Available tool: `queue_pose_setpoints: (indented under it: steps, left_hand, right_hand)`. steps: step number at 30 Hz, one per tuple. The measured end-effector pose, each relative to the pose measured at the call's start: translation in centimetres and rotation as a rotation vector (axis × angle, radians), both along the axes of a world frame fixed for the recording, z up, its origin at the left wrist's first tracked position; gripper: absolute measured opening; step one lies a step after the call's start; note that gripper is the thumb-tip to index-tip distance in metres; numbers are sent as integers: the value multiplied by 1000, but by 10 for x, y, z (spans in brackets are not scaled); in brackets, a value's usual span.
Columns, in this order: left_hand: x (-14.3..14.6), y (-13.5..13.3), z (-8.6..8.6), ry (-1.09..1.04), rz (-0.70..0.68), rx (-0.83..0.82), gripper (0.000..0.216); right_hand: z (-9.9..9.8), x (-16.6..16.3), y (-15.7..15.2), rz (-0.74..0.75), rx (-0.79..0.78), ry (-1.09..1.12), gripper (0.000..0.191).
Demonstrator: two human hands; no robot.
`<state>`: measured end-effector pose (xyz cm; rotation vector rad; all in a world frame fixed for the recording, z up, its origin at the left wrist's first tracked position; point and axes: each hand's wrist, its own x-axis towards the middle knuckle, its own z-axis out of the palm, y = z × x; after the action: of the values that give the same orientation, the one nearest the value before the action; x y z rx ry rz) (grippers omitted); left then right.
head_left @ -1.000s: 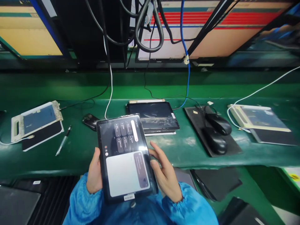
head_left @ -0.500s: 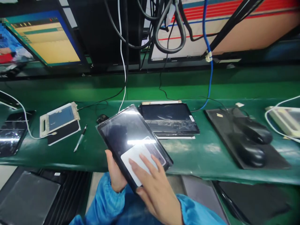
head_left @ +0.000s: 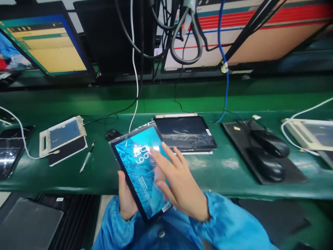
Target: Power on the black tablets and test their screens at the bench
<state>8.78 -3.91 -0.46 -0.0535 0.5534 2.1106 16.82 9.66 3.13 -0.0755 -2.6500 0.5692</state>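
Observation:
My left hand (head_left: 125,198) grips the lower left edge of a black tablet (head_left: 137,166) held tilted above the bench's front edge. Its screen glows blue with large white clock digits. My right hand (head_left: 177,180) hovers over the screen with fingers stretched out and spread, fingertips near the digits. Both arms wear blue sleeves. A thin plastic film covers the tablet.
A green bench (head_left: 221,166) carries a stack of dark tablets (head_left: 184,133), two black mice (head_left: 267,156) on a black pad, a pen (head_left: 86,161), a small mouse (head_left: 112,133), and a white fixture (head_left: 62,137) with a cable. Monitors (head_left: 47,41) and hanging cables (head_left: 182,38) stand behind.
The tablet's screen went from a dark panel view to a blue lock screen. My right hand moved from the tablet's right side to above the screen. The view shifted left.

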Motion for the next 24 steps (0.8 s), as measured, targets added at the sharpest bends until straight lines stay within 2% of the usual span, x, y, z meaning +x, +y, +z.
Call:
queue_pose_setpoints:
  steps: [3, 6, 9, 13, 17, 20, 24]
  left_hand:
    - [4, -3, -2, -17, -115, 66, 56]
    - [6, -6, 2, -19, -193, 95, 53]
    - [3, -7, 7, 29, -207, 108, 54]
    - [-8, -11, 1, -5, -224, 48, 74]
    - [-16, -14, -8, -72, -139, 8, 68]
    - [-16, -15, -8, -90, -133, 23, 63]
    - [-12, -13, 0, -77, -122, -48, 62]
  right_hand:
    - [11, -29, 27, -18, 104, -47, 61]
    - [15, -40, 35, 39, 141, -121, 62]
    - [9, -15, 21, 159, 129, -150, 62]
    - [-8, 55, -6, 361, -10, -34, 58]
    - [-15, 105, -10, 244, -243, 190, 46]
    - [-10, 106, -1, 227, -268, 200, 36]
    - [-6, 78, -1, 188, -269, 212, 30]
